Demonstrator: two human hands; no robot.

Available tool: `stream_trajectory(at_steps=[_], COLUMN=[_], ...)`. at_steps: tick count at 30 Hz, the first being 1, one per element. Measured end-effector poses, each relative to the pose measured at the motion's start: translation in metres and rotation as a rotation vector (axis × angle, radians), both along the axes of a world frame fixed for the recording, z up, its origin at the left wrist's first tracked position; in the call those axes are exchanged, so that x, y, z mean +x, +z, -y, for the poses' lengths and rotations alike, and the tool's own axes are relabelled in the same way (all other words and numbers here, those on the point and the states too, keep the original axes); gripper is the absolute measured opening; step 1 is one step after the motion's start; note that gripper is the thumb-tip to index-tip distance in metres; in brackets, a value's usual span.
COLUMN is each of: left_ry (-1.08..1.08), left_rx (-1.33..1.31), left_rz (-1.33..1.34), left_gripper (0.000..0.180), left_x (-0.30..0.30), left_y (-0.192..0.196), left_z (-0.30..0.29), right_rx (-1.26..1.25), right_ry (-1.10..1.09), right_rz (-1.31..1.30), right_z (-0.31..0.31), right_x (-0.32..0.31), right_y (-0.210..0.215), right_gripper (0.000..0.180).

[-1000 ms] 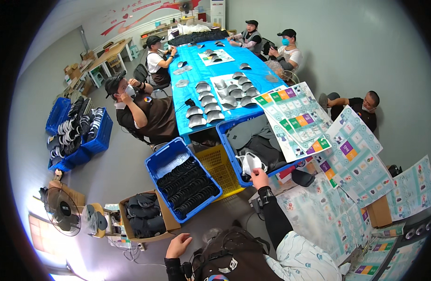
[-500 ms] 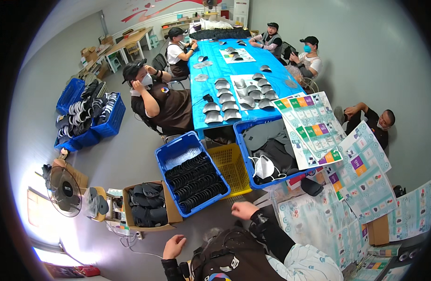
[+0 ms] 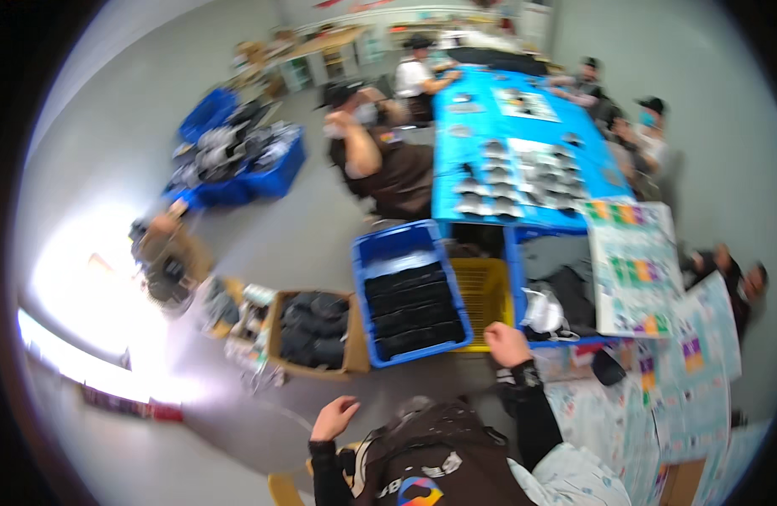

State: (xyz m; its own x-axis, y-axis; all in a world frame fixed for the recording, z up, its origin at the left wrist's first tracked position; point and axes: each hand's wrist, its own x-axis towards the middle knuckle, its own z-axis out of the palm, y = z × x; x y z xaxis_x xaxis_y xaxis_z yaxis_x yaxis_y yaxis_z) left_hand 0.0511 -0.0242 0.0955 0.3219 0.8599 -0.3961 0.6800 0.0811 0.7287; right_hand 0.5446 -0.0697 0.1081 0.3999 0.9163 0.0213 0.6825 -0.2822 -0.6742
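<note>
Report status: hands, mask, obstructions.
Left hand empty. Right hand near yellow crate, grip too blurred to tell. Mask lying in blue crate; its rim between mask and right hand.

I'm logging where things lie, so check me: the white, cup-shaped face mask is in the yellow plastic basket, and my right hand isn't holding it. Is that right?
Not quite: the head view shows the white, cup-shaped face mask in the rectangular blue plastic crate, just right of the yellow plastic basket. Your right hand indeed isn't holding it.
</note>
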Motion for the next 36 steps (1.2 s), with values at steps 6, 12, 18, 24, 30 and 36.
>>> stream_trajectory(at_steps=[6, 12, 18, 24, 30, 36], left_ry=[0.131, 0.517, 0.797, 0.905, 0.914, 0.749], left_rx=[-0.036, -0.352, -0.701, -0.953, -0.859, -0.660], left_rz=[-0.093, 0.180, 0.044, 0.116, 0.229, 0.125], left_gripper=[0.039, 0.045, 0.048, 0.022, 0.022, 0.091], left_x=[-0.046, -0.094, -0.154, -0.182, -0.221, -0.277], left_y=[-0.041, -0.118, -0.206, -0.224, -0.257, -0.288], left_z=[0.009, 0.053, 0.149, 0.183, 0.084, -0.105], right_rx=[-0.100, -0.312, -0.489, -0.529, -0.618, -0.714], right_ry=[0.112, 0.372, 0.552, 0.602, 0.581, 0.437], right_rz=[-0.122, -0.164, -0.179, -0.178, -0.142, -0.184], right_z=[0.001, -0.012, -0.037, -0.053, -0.084, -0.155], right_x=[-0.043, -0.075, -0.096, -0.120, -0.158, -0.235], right_y=[-0.030, -0.062, -0.095, -0.113, -0.132, -0.160], right_gripper=[0.019, 0.024, 0.029, 0.029, 0.030, 0.032])
